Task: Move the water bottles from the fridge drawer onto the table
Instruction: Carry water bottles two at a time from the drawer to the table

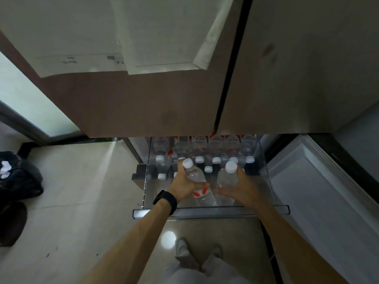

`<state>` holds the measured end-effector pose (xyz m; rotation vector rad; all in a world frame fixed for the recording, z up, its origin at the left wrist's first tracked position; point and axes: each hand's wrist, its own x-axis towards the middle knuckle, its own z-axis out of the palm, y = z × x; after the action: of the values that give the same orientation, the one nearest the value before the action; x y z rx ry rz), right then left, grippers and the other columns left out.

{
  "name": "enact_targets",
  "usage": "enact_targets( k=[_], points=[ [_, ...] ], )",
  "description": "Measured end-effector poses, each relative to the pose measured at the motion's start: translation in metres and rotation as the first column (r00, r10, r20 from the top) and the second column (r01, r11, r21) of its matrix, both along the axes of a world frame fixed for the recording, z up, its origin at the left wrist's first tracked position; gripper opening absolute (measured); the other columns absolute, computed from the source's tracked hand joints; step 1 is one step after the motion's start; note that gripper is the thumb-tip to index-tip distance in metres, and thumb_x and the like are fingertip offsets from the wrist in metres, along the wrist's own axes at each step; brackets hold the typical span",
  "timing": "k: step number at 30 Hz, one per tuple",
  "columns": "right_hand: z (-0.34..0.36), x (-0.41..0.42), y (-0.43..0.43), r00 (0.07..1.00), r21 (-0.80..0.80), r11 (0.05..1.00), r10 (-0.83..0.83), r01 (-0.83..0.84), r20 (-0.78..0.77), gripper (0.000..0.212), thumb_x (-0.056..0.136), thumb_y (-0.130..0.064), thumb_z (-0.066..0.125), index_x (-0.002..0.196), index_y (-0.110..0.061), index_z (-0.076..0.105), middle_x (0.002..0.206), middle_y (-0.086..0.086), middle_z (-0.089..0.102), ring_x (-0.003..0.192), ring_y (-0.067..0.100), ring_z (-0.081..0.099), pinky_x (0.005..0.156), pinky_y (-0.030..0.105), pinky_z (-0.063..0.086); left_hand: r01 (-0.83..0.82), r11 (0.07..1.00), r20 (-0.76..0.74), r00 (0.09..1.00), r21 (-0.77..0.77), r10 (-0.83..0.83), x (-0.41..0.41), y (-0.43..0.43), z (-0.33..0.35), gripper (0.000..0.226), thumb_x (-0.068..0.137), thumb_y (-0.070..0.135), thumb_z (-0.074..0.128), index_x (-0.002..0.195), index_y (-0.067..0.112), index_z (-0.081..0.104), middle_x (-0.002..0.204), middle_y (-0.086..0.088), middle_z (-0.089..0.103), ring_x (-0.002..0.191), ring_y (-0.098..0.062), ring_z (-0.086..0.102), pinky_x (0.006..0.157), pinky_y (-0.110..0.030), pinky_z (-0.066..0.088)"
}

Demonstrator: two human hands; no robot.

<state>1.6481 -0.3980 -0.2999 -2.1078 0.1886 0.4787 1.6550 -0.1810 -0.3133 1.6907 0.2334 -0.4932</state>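
A: Fingers (180,171) of the left hand (184,186) are curled round one water bottle (194,175), which is tilted with its white cap (187,162) toward 11 o'clock. Those of the right hand (241,187) are wrapped round a second bottle (226,178), held nearly upright at 3 o'clock of the first.

B: And where are the two bottles held?

A: Both are held over the front half of the open fridge drawer (205,213). Whether they have been lifted fully clear of its floor cannot be told.

B: How much of the job can be counted as done?

A: Very little can be confirmed. No worktop is seen, so nothing can be said of bottles already set down there. A packed row of other bottles (216,152) is seen at 12 o'clock of the hands, against the back of the drawer, with a few more lying nearer.

B: So what is judged to be left?

A: The pick-up is judged to be the step in hand. This pair has yet to be carried off and set down, and a good many trips would be needed before the drawer is cleared.
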Motion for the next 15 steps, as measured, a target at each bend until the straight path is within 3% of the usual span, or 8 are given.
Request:
enact_targets(
  k=[4,8,12,15],
  points=[
    [0.0,-0.003,0.005,0.999,-0.044,0.999,-0.021,0.022,0.026,0.085,0.056,-0.04,0.092,0.128,-0.028,0.05,0.114,-0.012,0.064,0.106,0.013,0.063,0.094,0.042,0.054,0.007,1.0,0.001,1.0,0.014,-0.007,0.003,-0.008,-0.007,0.092,0.073,0.017,0.089,0.141,0.027,0.028,0.126,0.007,0.057,0.116,-0.017,0.058,0.089,-0.029,0.053],
    [0.003,-0.009,0.011,0.998,-0.11,0.993,-0.034,0.04,0.058,0.067,0.067,-0.028,0.091,0.121,-0.026,0.051,0.105,-0.014,0.063,0.096,0.007,0.06,0.086,0.028,0.048,0.077,0.996,0.003,0.997,0.034,-0.077,0.011,-0.009,-0.006,0.083,0.078,0.016,0.085,0.138,0.029,0.028,0.129,0.002,0.055,0.117,-0.021,0.057,0.075,-0.019,0.048],
    [0.007,-0.012,0.007,0.992,-0.117,0.988,-0.089,0.099,0.09,0.048,0.068,-0.028,0.086,0.106,-0.031,0.058,0.1,-0.014,0.066,0.097,0.008,0.065,0.075,0.019,0.047,0.126,0.98,0.119,0.982,0.156,-0.146,0.001,-0.01,0.004,0.076,0.077,0.021,0.086,0.131,0.026,0.032,0.129,0.002,0.052,0.118,-0.019,0.054,0.086,-0.026,0.049],
    [0.022,-0.017,0.005,0.985,-0.092,0.988,-0.107,0.12,0.138,0.057,0.066,-0.034,0.086,0.115,-0.03,0.056,0.106,-0.011,0.067,0.099,0.013,0.065,0.081,0.028,0.052,0.136,0.946,0.246,0.946,0.294,-0.212,-0.009,-0.006,0.024,0.072,0.076,0.023,0.086,0.131,0.025,0.039,0.125,0.003,0.053,0.113,-0.018,0.054,0.089,-0.029,0.047]
  ],
)
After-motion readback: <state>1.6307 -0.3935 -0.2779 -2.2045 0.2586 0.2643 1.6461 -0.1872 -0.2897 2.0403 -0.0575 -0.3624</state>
